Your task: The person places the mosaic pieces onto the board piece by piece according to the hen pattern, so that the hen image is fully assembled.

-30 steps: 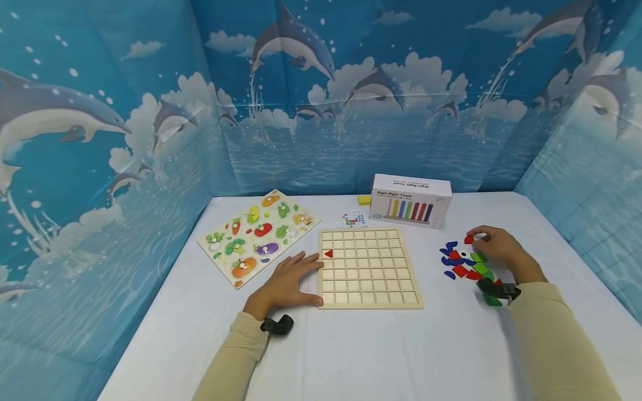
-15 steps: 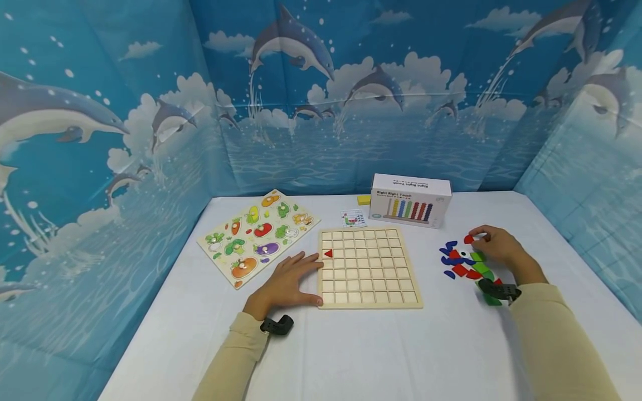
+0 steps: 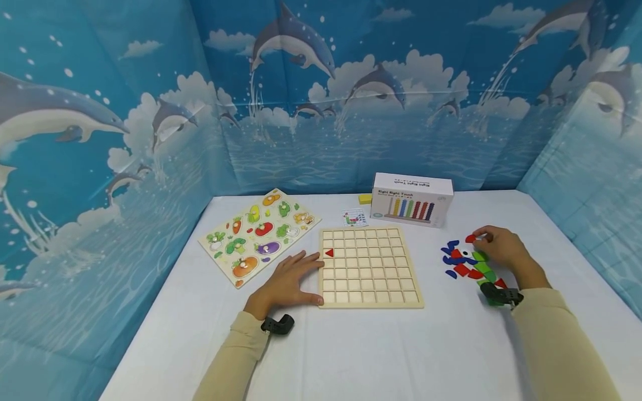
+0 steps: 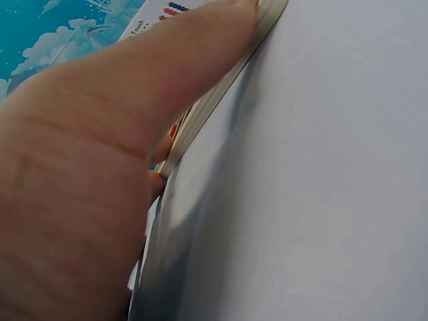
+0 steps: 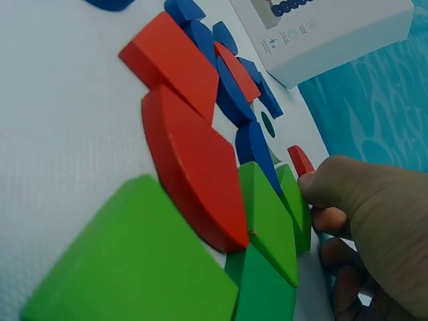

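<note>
1. The right hand curls its fingertips round a small red piece at the far edge of the pile of coloured pieces, which lies on the white tablecloth well to the right of the wooden grid board. The pinch sits on the piece's edge only, so it could slip out and fall among the others.
2. In the right wrist view the red piece stands tilted against the green pieces, touching them. A careless lift could drag or tip those neighbours and scatter the pile.
3. The left hand lies flat with straight fingers, gripping nothing, and its thumb presses along the board's left edge. If that pressure eases, the board may slide on the smooth cloth when a piece is set into it.
4. One red triangle already sits in a left-column cell of the board, just beside the left fingertips. A twitch there could knock it out of its cell.
5. The cells look shallow and close-fitting; a piece brought in turned the wrong way would probably ride on the ridges instead of seating.
6. The white box stands just behind the board and pile, so a high sweep of the arm could nudge it.
</note>
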The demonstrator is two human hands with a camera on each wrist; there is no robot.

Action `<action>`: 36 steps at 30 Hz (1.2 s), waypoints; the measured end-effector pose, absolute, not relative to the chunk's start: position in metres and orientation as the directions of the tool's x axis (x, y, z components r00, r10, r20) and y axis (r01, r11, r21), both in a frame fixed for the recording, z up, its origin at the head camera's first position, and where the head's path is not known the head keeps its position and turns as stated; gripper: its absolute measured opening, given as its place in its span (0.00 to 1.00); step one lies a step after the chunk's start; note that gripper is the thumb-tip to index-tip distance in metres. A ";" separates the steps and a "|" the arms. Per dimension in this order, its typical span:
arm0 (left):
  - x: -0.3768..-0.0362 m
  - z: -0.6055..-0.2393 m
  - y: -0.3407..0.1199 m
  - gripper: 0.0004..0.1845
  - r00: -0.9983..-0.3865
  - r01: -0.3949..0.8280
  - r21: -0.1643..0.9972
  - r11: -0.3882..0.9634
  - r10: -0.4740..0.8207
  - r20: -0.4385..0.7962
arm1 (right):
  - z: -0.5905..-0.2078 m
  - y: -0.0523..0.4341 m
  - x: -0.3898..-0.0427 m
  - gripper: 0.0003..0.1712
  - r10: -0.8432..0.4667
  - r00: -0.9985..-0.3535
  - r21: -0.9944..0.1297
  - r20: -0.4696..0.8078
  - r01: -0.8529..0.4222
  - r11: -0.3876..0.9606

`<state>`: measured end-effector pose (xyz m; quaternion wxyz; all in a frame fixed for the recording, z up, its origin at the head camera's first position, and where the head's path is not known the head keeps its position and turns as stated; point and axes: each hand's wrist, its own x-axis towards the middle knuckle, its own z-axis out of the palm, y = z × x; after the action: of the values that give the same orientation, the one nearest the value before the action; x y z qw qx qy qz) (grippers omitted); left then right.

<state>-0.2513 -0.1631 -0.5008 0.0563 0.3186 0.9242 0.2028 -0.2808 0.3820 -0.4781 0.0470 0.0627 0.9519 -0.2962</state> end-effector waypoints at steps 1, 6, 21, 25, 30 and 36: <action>-0.251 -0.501 -0.163 0.51 -0.791 0.566 0.411 0.715 0.612 0.026 | -0.478 0.381 -0.281 0.23 0.094 -0.988 -0.557 -0.119 0.145 0.818; -0.252 -0.502 -0.163 0.50 -0.788 0.570 0.420 0.706 0.615 0.035 | -0.481 0.382 -0.281 0.23 0.111 -0.990 -0.549 -0.087 0.141 0.824; -0.253 -0.503 -0.163 0.50 -0.791 0.565 0.419 0.711 0.611 0.030 | -0.482 0.367 -0.278 0.27 0.117 -0.993 -0.589 0.020 0.083 0.804; -0.253 -0.502 -0.163 0.51 -0.791 0.563 0.419 0.712 0.611 0.025 | -0.477 0.348 -0.276 0.25 0.090 -0.993 -0.608 0.070 0.029 0.793; -0.253 -0.503 -0.163 0.51 -0.789 0.568 0.423 0.706 0.613 0.037 | -0.470 0.324 -0.280 0.22 0.054 -0.989 -0.621 0.139 -0.044 0.783; -0.252 -0.501 -0.162 0.51 -0.789 0.569 0.424 0.705 0.613 0.042 | -0.462 0.298 -0.286 0.19 -0.011 -0.981 -0.634 0.191 -0.132 0.762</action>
<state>-0.2516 -0.1624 -0.5014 0.0512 0.3205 0.9218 0.2122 -0.2860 0.2976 -0.4624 -0.0884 -0.0381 0.9344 -0.3429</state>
